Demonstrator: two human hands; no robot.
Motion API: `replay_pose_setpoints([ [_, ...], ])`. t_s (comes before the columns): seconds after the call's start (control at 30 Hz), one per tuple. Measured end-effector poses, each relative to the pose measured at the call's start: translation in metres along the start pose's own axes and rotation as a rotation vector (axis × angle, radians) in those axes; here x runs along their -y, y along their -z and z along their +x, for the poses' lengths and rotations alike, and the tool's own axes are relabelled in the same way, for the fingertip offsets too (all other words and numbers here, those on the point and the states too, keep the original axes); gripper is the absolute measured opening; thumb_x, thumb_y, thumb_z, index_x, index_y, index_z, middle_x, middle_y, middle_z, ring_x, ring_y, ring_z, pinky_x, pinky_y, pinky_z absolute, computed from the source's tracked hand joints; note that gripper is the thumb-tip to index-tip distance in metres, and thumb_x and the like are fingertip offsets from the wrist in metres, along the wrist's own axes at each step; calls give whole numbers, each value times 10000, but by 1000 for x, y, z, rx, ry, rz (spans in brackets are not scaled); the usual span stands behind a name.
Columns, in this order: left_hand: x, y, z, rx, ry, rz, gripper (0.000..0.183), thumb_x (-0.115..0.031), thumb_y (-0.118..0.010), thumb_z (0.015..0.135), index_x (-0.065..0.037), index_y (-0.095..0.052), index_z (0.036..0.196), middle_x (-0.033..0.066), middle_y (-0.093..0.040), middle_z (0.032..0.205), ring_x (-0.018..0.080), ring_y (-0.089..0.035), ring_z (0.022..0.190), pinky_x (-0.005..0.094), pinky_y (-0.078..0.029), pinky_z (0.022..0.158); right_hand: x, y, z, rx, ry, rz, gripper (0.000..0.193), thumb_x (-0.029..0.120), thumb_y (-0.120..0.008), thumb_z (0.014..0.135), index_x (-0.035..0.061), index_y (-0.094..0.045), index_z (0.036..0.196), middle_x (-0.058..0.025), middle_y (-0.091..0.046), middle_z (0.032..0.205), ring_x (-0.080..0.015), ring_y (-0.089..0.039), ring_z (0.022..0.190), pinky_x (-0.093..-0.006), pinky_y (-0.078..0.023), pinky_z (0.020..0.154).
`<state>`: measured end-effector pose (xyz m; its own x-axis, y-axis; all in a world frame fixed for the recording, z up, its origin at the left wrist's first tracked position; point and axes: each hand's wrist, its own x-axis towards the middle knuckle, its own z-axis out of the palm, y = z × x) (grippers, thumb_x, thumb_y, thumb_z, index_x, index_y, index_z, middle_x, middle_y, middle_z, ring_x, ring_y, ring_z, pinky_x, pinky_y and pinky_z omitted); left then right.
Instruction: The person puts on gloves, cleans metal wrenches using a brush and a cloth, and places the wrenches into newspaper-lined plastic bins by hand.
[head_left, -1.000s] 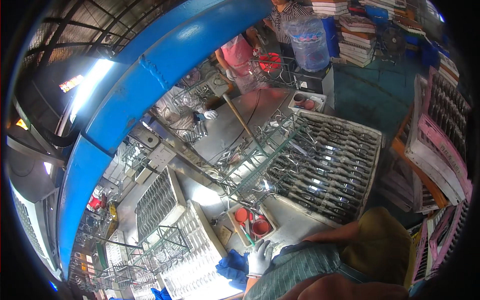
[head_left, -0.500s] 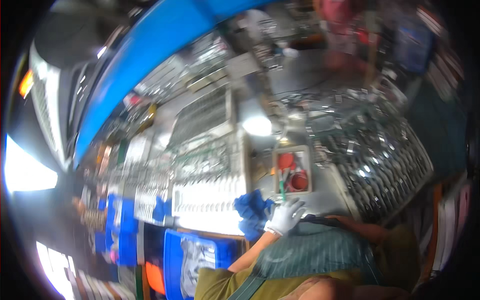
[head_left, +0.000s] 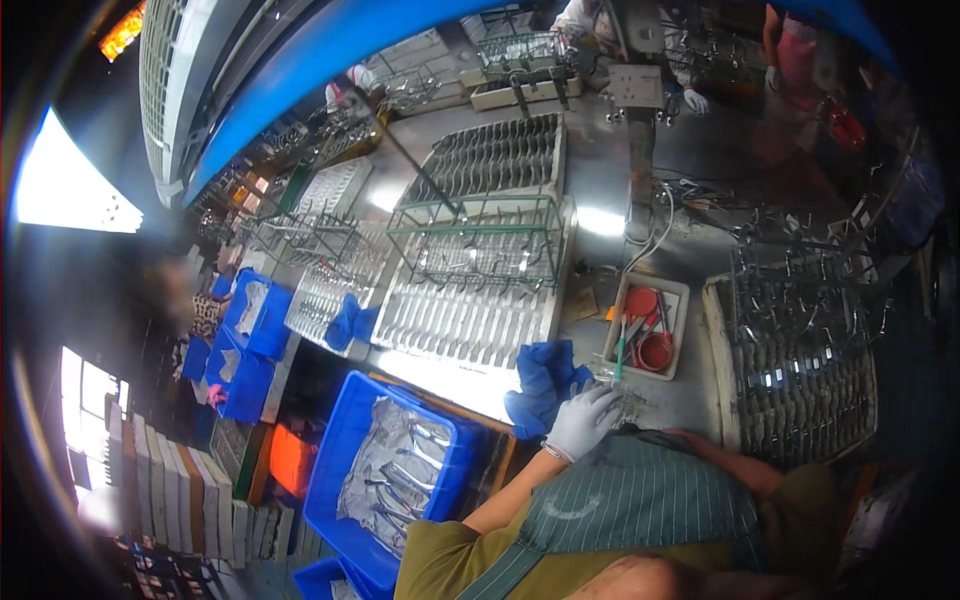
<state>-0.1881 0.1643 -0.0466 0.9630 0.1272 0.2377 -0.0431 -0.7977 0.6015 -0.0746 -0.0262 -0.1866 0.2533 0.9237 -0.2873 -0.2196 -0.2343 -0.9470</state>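
My left hand (head_left: 583, 420), in a white glove, is low in the middle at the near table edge. Its fingers are bent and close together, and whatever they hold is too small or hidden to name. A crumpled blue cloth (head_left: 543, 385) lies just left of it. Beyond the fingertips stands a shallow cream tray (head_left: 682, 318) with a red round container (head_left: 655, 351), a red lid (head_left: 641, 302) and a green-handled tool (head_left: 619, 357). Of my right arm only the forearm (head_left: 735, 466) shows; the hand is hidden behind the striped apron (head_left: 645, 495).
White slotted trays (head_left: 440, 325) with rows of metal pieces are left of centre, under a green wire rack (head_left: 475, 240). Another loaded tray (head_left: 800, 390) stands right. A blue bin (head_left: 455, 480) holds paper-wrapped metal pieces, lower left. Co-workers' hands (head_left: 696, 101) show across the table.
My view has turned and sharpened from a blur, so the table things sit farther right in it and more of the blue bin shows. My left hand stays by the blue cloth.
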Motion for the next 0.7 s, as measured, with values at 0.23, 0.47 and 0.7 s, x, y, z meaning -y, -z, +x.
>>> replay_pose_setpoints([
  [0.23,23,22,-20,-38,120,-27,256,-178,-567,788,-74,-583,1022,124,-605,771,305,-584,691,404,-454,606,-4,-7,-21,-103,-80,-19,379,344,-435,917,2,-565,1012,-87,-595,886,-120,-515,843,-301,-385,799],
  [0.47,44,65,-31,-298,249,-177,170,-120,-559,818,-4,-616,929,136,-606,778,257,-592,728,335,-461,660,56,-36,41,-332,79,-458,323,322,-522,870,38,-599,1004,-85,-636,827,-159,-603,782,-294,-455,708],
  [0.7,83,111,-26,-479,523,-549,273,-203,-483,900,4,-536,730,16,-495,650,86,-417,603,234,-342,559,178,-70,52,-539,382,-305,227,216,-518,881,43,-601,1001,-55,-642,824,-123,-611,751,-255,-461,673],
])
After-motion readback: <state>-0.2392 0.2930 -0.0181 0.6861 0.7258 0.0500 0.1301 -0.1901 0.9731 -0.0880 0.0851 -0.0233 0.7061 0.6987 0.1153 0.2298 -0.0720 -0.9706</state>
